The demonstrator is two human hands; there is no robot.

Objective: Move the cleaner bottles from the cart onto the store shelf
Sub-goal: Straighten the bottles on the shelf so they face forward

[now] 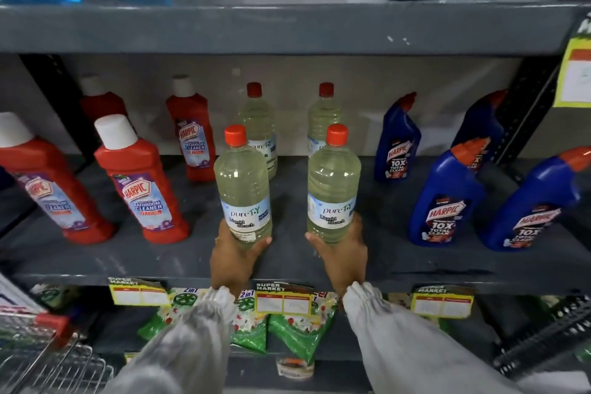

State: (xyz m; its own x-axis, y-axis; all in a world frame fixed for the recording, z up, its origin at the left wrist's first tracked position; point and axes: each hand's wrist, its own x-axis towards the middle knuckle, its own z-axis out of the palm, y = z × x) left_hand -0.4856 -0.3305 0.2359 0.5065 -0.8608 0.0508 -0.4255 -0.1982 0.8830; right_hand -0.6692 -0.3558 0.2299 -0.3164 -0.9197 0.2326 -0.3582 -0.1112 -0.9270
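Two grey sleeves (198, 339) close up at the bottom, reaching toward the dark grey shelf (160, 259). Wire cart (41, 358) at the bottom left corner, with a red bit on its handle.

Left hand (232, 257) wrapped tight round the bottom of the left bleach bottle (243, 189). Right hand (343, 257) wrapped tight round the bottom of the right bleach bottle (332, 189). Each bottle sticking up out of the top of its hand, thumb at the front, fingers behind. Both bottles near the front of the shelf, side by side with a gap between. Can't tell if the bottoms touch the shelf. Both standing tall, red caps up, labels facing this way.

Four pale bleach bottles in all: two in the hands and two more bleach bottles (259, 128) standing behind, near the back wall.

Four red cleaner bottles (140, 182) with white caps on the left of the shelf. Four blue cleaner bottles (444, 198) with red tops on the right.

Green packets (300, 329) on the shelf below. Three yellow price tags (283, 299) along the shelf's front edge.
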